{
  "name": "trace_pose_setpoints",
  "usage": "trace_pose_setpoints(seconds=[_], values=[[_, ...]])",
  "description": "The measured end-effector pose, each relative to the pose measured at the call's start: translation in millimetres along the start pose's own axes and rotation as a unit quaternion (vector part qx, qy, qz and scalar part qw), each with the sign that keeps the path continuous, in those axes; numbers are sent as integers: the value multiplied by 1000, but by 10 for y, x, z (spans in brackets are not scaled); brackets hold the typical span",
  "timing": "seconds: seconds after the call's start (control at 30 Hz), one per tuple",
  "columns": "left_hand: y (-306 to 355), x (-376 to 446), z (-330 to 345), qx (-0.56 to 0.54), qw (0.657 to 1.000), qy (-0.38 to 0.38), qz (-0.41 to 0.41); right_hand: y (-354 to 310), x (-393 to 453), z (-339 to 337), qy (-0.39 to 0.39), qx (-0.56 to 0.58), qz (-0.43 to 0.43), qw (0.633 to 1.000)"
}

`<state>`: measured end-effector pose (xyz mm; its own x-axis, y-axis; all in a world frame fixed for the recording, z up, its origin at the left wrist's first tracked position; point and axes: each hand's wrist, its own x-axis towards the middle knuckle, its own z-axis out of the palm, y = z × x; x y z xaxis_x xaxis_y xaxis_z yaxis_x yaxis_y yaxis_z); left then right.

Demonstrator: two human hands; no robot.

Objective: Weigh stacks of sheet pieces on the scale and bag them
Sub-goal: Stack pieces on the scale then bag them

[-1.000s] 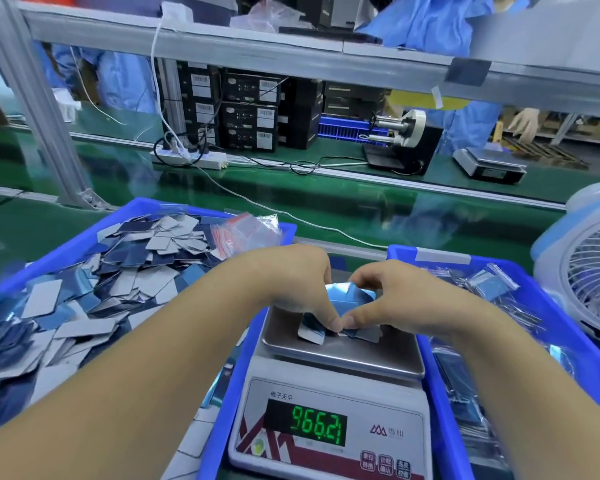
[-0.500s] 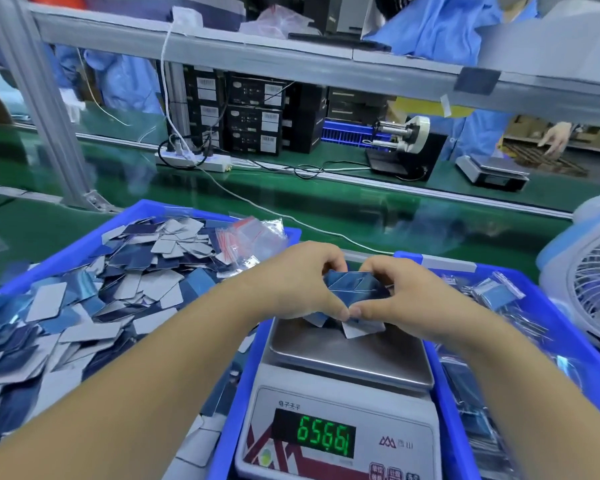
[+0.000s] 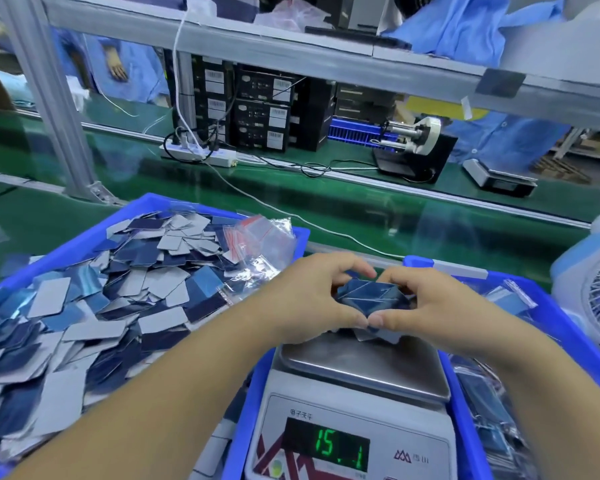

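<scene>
A stack of blue sheet pieces [image 3: 371, 296] is held between both hands just above the far edge of the scale's steel pan [image 3: 361, 368]. My left hand [image 3: 312, 299] grips its left side and my right hand [image 3: 430, 310] its right side, thumbs touching in front. The stack's lower corners hang close to the pan; whether they touch it I cannot tell. The scale [image 3: 350, 441] shows green digits reading 15.1. A blue bin [image 3: 146, 206] at left holds several loose blue and grey sheet pieces [image 3: 94, 306] and clear bags with red strips [image 3: 260, 237].
A second blue bin [image 3: 568, 327] at right holds filled clear bags [image 3: 513, 296]. A white fan [image 3: 596, 292] stands at the far right. Beyond lies a green conveyor [image 3: 361, 209] with a power strip [image 3: 198, 154], cables, black boxes and a label dispenser [image 3: 413, 147].
Both hands have raised the stack off the pan and squared it together. The display dropped from 966.21 through 656.61 to 15.1.
</scene>
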<state>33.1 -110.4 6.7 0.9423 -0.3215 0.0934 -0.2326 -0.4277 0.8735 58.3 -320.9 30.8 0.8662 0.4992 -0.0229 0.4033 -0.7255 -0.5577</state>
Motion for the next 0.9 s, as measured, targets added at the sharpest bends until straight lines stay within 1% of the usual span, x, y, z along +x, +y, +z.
trace_pose_setpoints(seconds=[0.1, 0.17, 0.3, 0.43, 0.53, 0.63, 0.77, 0.83, 0.9], values=[[-10, -16, -1, 30, 999, -30, -10, -16, -2, 50, -20, -20, 8, 1000], [-8, -30, 7, 54, 998, -33, -9, -36, -7, 65, -21, -42, 15, 999], [-13, -15, 25, 64, 998, -21, -7, -71, -17, 57, -25, -83, 33, 996], [-25, 4, 40, 69, 998, 10, -5, -79, -8, 32, -29, -124, 62, 990], [-60, 15, 73, 77, 997, 16, 7, -68, -19, 46, -36, -133, 85, 987], [-65, 23, 92, 57, 998, 21, 34, -58, -24, 57, -27, -128, 93, 987], [-50, 34, 48, -9, 998, 43, 43, -32, -4, 70, 26, -110, 79, 990], [-56, 34, 18, -43, 996, 53, 49, -35, 0, 85, 59, -89, 45, 993], [-58, 28, -5, -60, 994, 64, 68, -46, 7, 121, 82, -74, -6, 994]])
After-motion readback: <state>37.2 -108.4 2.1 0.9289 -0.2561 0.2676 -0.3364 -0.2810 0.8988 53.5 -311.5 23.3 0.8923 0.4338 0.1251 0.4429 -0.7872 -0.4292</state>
